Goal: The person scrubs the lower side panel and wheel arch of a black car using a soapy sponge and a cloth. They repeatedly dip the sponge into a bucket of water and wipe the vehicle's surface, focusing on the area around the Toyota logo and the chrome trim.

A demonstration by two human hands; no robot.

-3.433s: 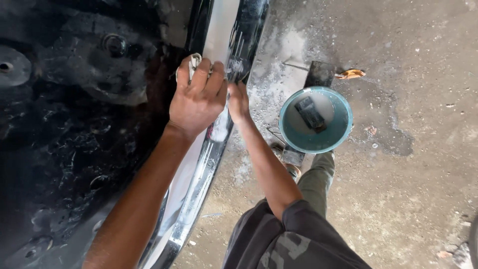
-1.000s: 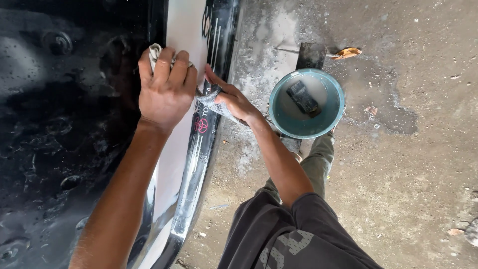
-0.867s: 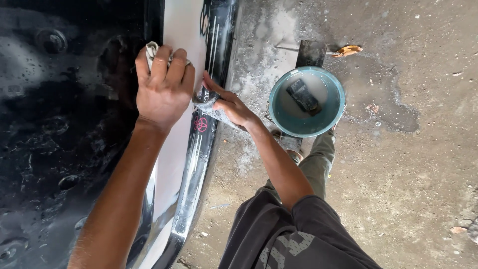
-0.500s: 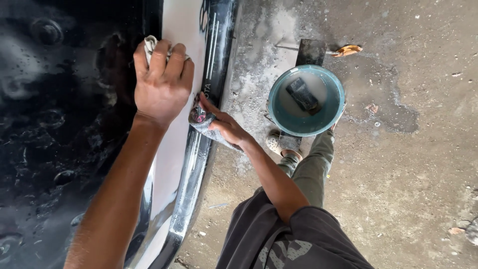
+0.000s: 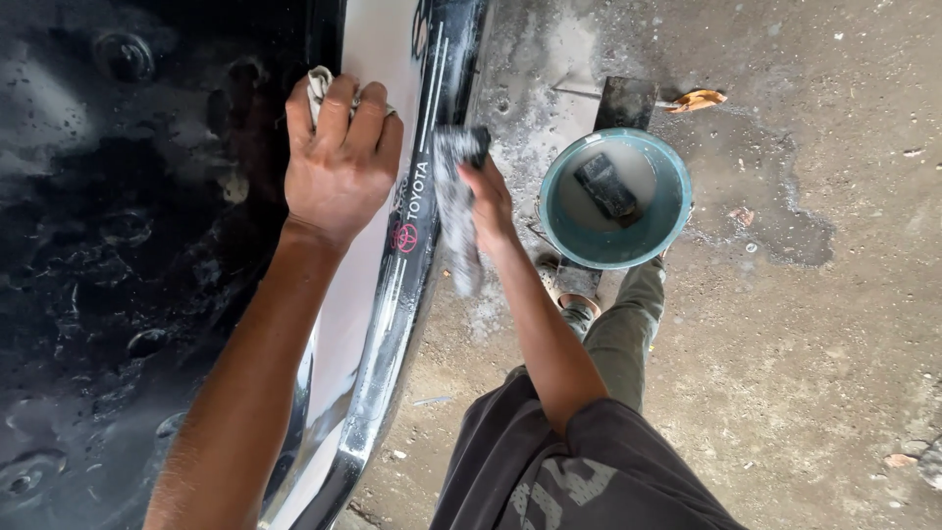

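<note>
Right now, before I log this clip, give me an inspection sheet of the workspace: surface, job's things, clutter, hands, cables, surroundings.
Surface: glossy black vehicle panel, wet and spotted, with a pale strip and a black trim edge beside it.
Job's things: grey abrasive sheet against the trim edge; pale cloth bunched on the panel.
Clutter: teal bucket of cloudy water with a dark block in it; dark flat tool behind the bucket; orange scrap.
Hands: left hand pressed on the pale cloth; right hand gripping the abrasive sheet.
Cables: nothing seen.
Surroundings: dusty concrete floor with white residue and a damp patch; the person's own foot under the bucket.
</note>
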